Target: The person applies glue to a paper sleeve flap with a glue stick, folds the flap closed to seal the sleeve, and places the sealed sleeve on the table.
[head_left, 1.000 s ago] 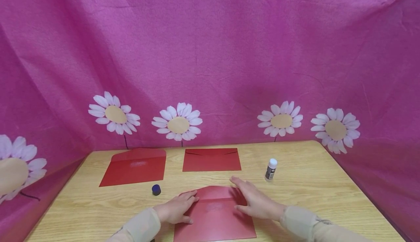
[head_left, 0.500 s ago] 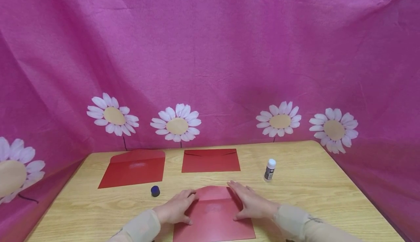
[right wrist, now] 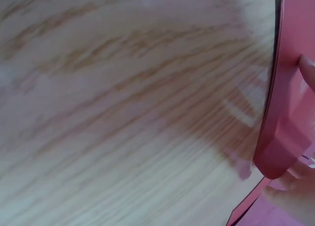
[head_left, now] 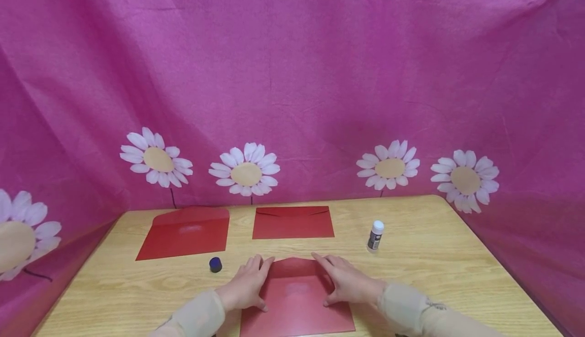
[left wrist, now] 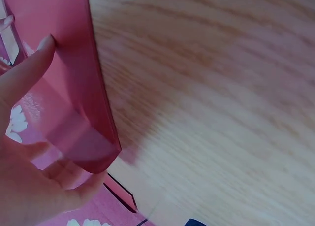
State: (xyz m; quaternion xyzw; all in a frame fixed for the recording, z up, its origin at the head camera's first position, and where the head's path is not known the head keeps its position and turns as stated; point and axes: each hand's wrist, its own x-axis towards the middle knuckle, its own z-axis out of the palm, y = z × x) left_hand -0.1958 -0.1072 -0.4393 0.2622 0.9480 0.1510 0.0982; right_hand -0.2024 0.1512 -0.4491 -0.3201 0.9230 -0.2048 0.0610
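A red envelope [head_left: 297,306] with a pale smear near its middle lies at the table's front, its flap [head_left: 292,267] on the far side. My left hand [head_left: 244,283] holds its left side: the thumb rests on the face while the fingers curl behind the flap. On the opposite side my right hand [head_left: 349,281] holds it likewise, thumb on the face and fingers at the flap's far edge. Both wrist views show the ends of the flap bent up against the fingers, as at the flap corner [left wrist: 93,154] in the left wrist view.
A second red envelope [head_left: 183,238], flap unfolded and smeared pale, lies back left. A third envelope [head_left: 293,225], flap folded down, lies at the back middle. A dark blue cap [head_left: 215,264] sits left of my left hand. A glue stick [head_left: 376,236] stands at the right.
My right hand has moved left and in against the envelope's side. The fingers of my left hand have shifted forward to the flap, which has darkened and tilted up slightly.
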